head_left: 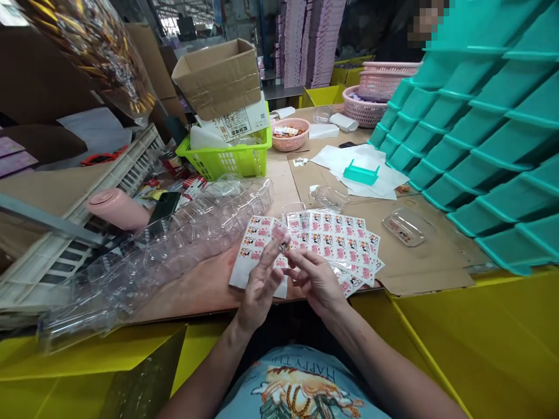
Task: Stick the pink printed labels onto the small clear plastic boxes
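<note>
Over the sticker sheets, my left hand has a small printed sticker at its fingertips. My right hand meets it there, thumb and forefinger pinched at the sticker's lower edge. Beneath both hands lie several white sticker sheets, fanned out and printed with cartoon figures and pink marks. Part of the left sheet is bare backing. Just beyond my fingertips stands a small clear plastic box. To the right, a clear plastic box shows a similar print at its base.
A row of nested clear plastic boxes runs along the left. Behind are a green basket, a cardboard box and a pink basket. Stacked teal trays rise at right. A teal piece lies on white paper.
</note>
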Available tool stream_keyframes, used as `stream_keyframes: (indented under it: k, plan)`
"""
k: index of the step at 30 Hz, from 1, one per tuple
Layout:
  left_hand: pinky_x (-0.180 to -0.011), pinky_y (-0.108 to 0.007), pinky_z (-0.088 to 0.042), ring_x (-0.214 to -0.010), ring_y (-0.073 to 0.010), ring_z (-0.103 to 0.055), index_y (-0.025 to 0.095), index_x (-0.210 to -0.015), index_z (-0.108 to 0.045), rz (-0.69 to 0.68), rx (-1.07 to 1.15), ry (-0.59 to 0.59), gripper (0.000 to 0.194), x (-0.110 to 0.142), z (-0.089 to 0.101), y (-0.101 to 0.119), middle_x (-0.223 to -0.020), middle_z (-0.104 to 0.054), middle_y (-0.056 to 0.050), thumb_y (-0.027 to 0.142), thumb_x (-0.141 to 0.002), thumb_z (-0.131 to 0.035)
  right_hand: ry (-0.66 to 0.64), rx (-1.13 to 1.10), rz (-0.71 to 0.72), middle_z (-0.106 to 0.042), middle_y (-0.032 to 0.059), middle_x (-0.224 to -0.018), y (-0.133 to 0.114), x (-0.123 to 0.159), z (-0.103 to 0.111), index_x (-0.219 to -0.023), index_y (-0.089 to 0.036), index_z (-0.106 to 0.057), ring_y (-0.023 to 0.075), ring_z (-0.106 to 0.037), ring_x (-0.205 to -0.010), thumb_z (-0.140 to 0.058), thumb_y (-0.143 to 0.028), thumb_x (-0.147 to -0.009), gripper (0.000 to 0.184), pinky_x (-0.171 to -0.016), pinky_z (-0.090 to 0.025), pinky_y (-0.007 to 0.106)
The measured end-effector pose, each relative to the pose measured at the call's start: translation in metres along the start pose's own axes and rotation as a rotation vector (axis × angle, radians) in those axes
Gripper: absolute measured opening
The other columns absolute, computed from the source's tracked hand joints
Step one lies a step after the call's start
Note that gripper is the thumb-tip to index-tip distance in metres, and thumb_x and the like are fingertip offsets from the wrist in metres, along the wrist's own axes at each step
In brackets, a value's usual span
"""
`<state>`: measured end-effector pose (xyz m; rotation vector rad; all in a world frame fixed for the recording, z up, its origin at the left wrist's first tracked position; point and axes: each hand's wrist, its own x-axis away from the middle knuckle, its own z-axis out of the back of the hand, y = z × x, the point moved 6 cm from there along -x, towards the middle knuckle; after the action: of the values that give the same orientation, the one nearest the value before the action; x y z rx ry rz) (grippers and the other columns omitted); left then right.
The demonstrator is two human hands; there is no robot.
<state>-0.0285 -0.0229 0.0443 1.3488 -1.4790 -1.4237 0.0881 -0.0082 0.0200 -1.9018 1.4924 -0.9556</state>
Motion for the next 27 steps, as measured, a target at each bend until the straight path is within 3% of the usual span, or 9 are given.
stream_keyframes:
  k: [5,8,11,14,16,19,22,25,27]
  plan:
    - [-0.122,-0.049,-0.01,-0.149,-0.0274,-0.019,0.04,-0.138,-0.051,-0.172,-0.167,-0.191,0.052,-0.012,-0.019,0.006,-0.157,-0.034,0.0,0.045,-0.087,-0.063,0.104,-0.057,0.12,-0.063,0.0009,-0.081,-0.026,0.007,0.026,-0.082,-0.019,-0.076,0.0138,-0.059,-0.077,-0.083,-0.036,-0.072,0.021,-0.074,-0.058,0.03]
    - [-0.122,-0.048,-0.013,-0.15,-0.0278,-0.016,0.041,-0.139,-0.049,-0.167,-0.123,-0.242,0.053,-0.019,-0.034,0.004,-0.159,-0.03,0.0,0.048,-0.088,-0.06,0.026,-0.174,0.033,-0.065,0.0026,-0.088,-0.022,0.011,0.023,-0.091,-0.021,-0.076,0.0157,-0.059,-0.083,-0.08,-0.042,-0.075,0.027,-0.078,-0.058,0.034]
    - [-0.121,-0.049,-0.017,-0.15,-0.0305,-0.013,0.039,-0.142,-0.046,-0.181,-0.234,-0.263,0.061,-0.02,-0.043,0.001,-0.162,-0.023,-0.002,0.049,-0.085,-0.063,0.057,-0.229,0.031,-0.064,0.0006,-0.087,-0.022,0.015,0.026,-0.082,-0.021,-0.075,0.0141,-0.059,-0.082,-0.083,-0.036,-0.073,0.019,-0.082,-0.056,0.033]
    - [-0.12,-0.05,-0.016,-0.149,-0.0327,-0.017,0.037,-0.142,-0.046,-0.263,-0.452,-0.321,0.069,-0.025,-0.042,0.002,-0.162,-0.022,-0.004,0.046,-0.079,-0.072,0.126,-0.078,0.138,-0.062,-0.0005,-0.082,-0.035,0.018,0.046,-0.075,-0.02,-0.073,0.0132,-0.058,-0.079,-0.082,-0.033,-0.073,0.016,-0.083,-0.052,0.031]
    - [-0.117,-0.047,-0.027,-0.143,-0.0319,-0.032,0.031,-0.138,-0.053,-0.291,-0.562,-0.284,0.067,-0.042,-0.033,0.005,-0.156,-0.035,-0.009,0.045,-0.076,-0.075,0.224,0.138,0.32,-0.062,-0.0001,-0.082,-0.056,0.024,0.067,-0.077,-0.02,-0.072,0.014,-0.057,-0.081,-0.079,-0.032,-0.077,0.014,-0.082,-0.049,0.03]
    - [-0.091,-0.035,-0.048,-0.105,-0.0245,-0.064,0.019,-0.104,-0.073,-0.1,-0.634,-0.01,0.035,-0.096,-0.01,-0.001,-0.112,-0.069,-0.012,0.047,-0.085,-0.064,0.374,0.54,0.628,-0.06,0.0009,-0.084,-0.092,0.037,0.083,-0.08,-0.022,-0.07,0.0164,-0.055,-0.085,-0.074,-0.03,-0.083,0.01,-0.081,-0.044,0.031]
    - [-0.075,-0.03,-0.047,-0.074,-0.0228,-0.064,0.017,-0.05,-0.06,0.233,-0.679,0.051,0.041,-0.158,-0.006,-0.025,-0.056,-0.059,-0.005,0.045,-0.077,-0.071,0.304,0.893,0.792,-0.061,0.0021,-0.086,-0.107,0.044,0.068,-0.081,-0.023,-0.069,0.0187,-0.056,-0.089,-0.07,-0.025,-0.087,0.007,-0.086,-0.042,0.036]
    - [-0.068,-0.029,-0.046,-0.063,-0.0218,-0.063,0.017,-0.042,-0.053,0.335,-0.604,0.03,0.04,-0.201,-0.014,-0.037,-0.042,-0.051,-0.003,0.033,-0.067,-0.079,0.2,1.115,0.936,-0.065,0.0031,-0.088,-0.111,0.053,0.05,-0.09,-0.023,-0.07,0.0192,-0.058,-0.087,-0.067,-0.015,-0.088,0.009,-0.086,-0.043,0.038]
    - [-0.065,-0.029,-0.048,-0.059,-0.0195,-0.063,0.015,-0.05,-0.059,0.389,-0.517,0.013,0.029,-0.208,-0.013,-0.04,-0.047,-0.058,-0.004,0.029,-0.067,-0.078,0.18,1.194,1.028,-0.067,0.004,-0.09,-0.115,0.061,0.048,-0.097,-0.024,-0.071,0.0192,-0.06,-0.085,-0.065,-0.009,-0.087,0.019,-0.081,-0.046,0.037]
